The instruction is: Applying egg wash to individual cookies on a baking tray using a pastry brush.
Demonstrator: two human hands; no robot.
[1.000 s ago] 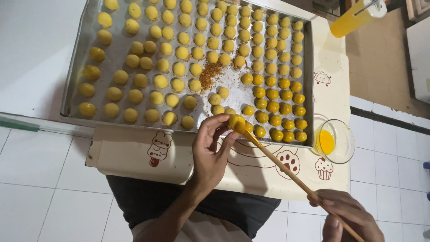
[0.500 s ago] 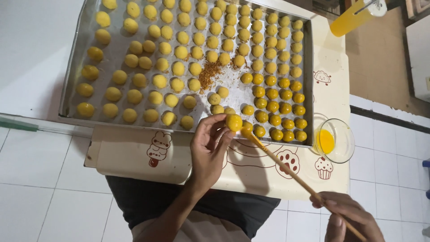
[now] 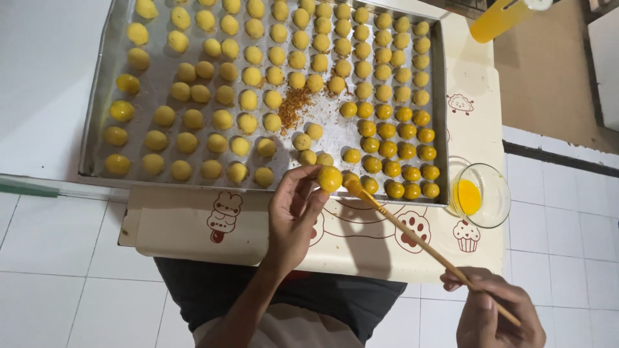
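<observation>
The left hand [image 3: 293, 216] is pinching a dough ball [image 3: 329, 178]; the right hand [image 3: 493, 312], gripping the brush [image 3: 412, 234], is risking dripping egg wash from the bowl [image 3: 493, 183] at three o'clock.

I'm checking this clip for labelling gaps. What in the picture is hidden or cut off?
Head view:
- Long metal baking tray: far rim cut by the top edge.
- Right hand: wrist and the thin wooden brush handle's end cut by the bottom edge.
- Round yellow dough ball: underside hidden by the left hand fingers.
</observation>
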